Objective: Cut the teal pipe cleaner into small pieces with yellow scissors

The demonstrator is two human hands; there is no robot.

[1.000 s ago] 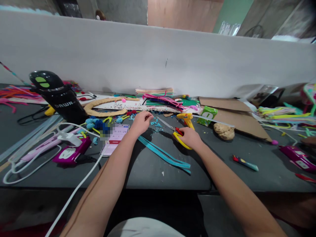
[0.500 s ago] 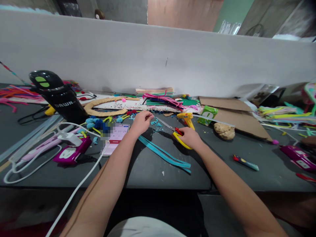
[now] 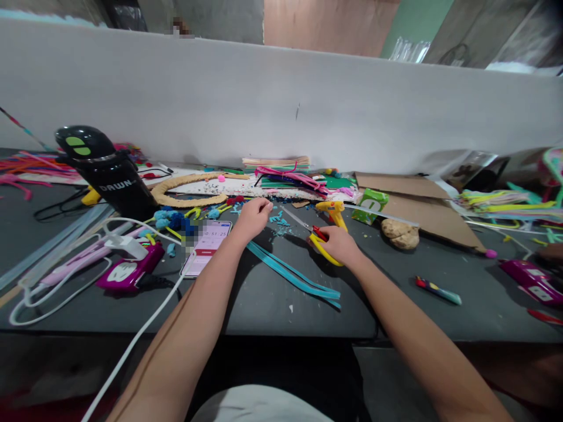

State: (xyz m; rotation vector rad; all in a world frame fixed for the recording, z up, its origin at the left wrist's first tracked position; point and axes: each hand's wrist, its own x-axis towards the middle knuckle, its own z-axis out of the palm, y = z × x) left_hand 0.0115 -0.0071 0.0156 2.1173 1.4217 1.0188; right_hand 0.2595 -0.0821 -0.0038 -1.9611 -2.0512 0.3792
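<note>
My right hand point(image 3: 339, 244) grips yellow-handled scissors point(image 3: 313, 233), their blades open and pointing up-left toward my left hand. My left hand point(image 3: 253, 215) is curled, its fingertips pinching the end of long teal strips point(image 3: 292, 275) that trail back across the dark table point(image 3: 272, 305) toward me. Small teal cut scraps point(image 3: 278, 221) lie scattered between the two hands.
A phone point(image 3: 206, 246) lies left of my left hand, with a white cable, a black bottle point(image 3: 108, 173) and a magenta device point(image 3: 127, 271) further left. A yellow glue gun point(image 3: 333, 211), green box point(image 3: 372, 204), cardboard point(image 3: 422, 205) and pipe cleaners crowd the back; a grey partition stands behind.
Both hands stay almost in place; the scissors have shifted slightly toward my left hand and the view has drifted a little.
</note>
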